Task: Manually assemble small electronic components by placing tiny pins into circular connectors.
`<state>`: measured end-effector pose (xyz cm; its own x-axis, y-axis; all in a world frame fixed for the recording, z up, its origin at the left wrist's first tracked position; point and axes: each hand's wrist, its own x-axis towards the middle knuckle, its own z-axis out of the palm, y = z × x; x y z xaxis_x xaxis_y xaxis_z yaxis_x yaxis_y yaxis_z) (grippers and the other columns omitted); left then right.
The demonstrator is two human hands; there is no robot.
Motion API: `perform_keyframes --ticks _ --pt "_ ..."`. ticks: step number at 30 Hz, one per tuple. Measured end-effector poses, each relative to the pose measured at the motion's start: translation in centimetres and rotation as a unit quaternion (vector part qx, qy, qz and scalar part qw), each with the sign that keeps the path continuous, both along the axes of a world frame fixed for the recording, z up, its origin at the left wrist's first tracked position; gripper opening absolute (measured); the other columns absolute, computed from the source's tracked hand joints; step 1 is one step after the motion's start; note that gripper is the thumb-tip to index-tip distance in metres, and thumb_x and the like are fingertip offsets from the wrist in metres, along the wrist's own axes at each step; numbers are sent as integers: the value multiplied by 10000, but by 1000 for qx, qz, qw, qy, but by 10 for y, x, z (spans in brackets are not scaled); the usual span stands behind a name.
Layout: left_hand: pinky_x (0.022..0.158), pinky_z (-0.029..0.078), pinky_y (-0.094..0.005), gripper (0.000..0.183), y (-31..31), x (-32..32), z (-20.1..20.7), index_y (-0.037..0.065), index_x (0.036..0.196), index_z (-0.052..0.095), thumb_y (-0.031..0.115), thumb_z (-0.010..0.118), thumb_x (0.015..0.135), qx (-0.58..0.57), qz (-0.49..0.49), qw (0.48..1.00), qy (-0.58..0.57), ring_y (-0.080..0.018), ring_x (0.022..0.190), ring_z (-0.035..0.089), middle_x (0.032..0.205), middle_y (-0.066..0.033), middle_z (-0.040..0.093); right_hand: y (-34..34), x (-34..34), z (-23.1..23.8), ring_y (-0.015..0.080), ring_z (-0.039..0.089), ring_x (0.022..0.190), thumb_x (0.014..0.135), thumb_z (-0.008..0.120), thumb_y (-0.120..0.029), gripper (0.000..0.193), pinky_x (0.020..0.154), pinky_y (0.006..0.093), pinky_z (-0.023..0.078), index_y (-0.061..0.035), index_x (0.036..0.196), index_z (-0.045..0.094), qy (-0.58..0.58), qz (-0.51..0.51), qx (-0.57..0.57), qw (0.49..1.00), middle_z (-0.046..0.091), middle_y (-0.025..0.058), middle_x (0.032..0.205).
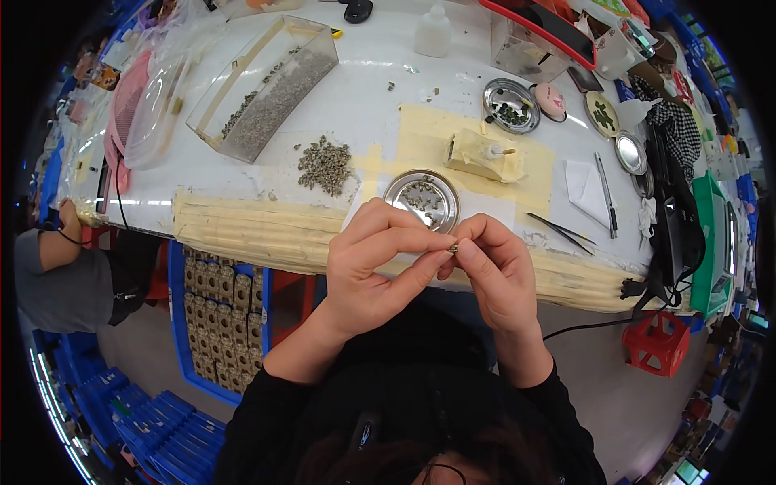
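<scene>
Both hands meet above the table's front edge. Between their fingertips is a small metallic part (453, 248), too small to name. My left hand (380, 263) pinches toward it with thumb and forefinger. From the other side my right hand (495, 263) grips it with thumb and curled fingers. Just beyond them stands a round metal dish (389, 194) with small metal pieces (422, 198) inside. A heap of similar small parts (324, 165) lies on the table to the left. Black tweezers (563, 229) rest right of my right hand.
A clear bin (279, 105) of small parts stands back left. Beyond the dish sits a tape-wrapped block (485, 155). A pen (605, 194), a metal dish with dark pieces (512, 105) and a white bottle (433, 32) are around it. A blue crate (184, 323) is below left; another person sits far left.
</scene>
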<state>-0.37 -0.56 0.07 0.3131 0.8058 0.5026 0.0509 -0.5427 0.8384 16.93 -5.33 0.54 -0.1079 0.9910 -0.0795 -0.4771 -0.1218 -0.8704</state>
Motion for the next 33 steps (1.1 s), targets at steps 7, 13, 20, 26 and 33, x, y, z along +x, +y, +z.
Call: perform_keyframes --ticks 7,13,20,26,33 --pt "703 447 -275 235 0 0 0 74 968 767 16 800 743 10 5 1000 4 -165 795 596 863 -31 669 0 0 1 88 602 823 1005 598 -132 122 773 236 489 -12 991 585 -2 3 -6 1000 623 26 875" --pt "691 437 -283 207 -2 2 1 72 929 760 11 801 736 5 16 1000 2 -173 775 591 847 -32 670 -1 2 -3 87 605 823 1003 598 -123 122 777 240 493 -1 1012 586 -17 7 3 1000 642 37 901" --pt "663 413 -292 196 4 1 1 61 885 749 -26 789 713 48 86 995 26 -176 726 574 810 -40 662 19 22 4 123 589 761 914 658 5 70 717 245 480 34 976 668 -411 -302 210 834 650 66 877" --pt "660 405 -293 196 6 3 2 51 879 744 -39 784 710 45 105 993 13 -176 711 561 793 -41 651 49 43 21 205 591 769 840 733 -35 134 690 313 474 -27 972 710 -612 -327 258 673 641 74 850" --pt "662 398 -295 205 7 2 3 55 880 746 -41 789 703 64 109 992 23 -173 707 554 790 -33 650 60 44 12 174 598 763 851 728 -19 96 705 291 485 8 942 716 -613 -295 268 683 660 80 846"
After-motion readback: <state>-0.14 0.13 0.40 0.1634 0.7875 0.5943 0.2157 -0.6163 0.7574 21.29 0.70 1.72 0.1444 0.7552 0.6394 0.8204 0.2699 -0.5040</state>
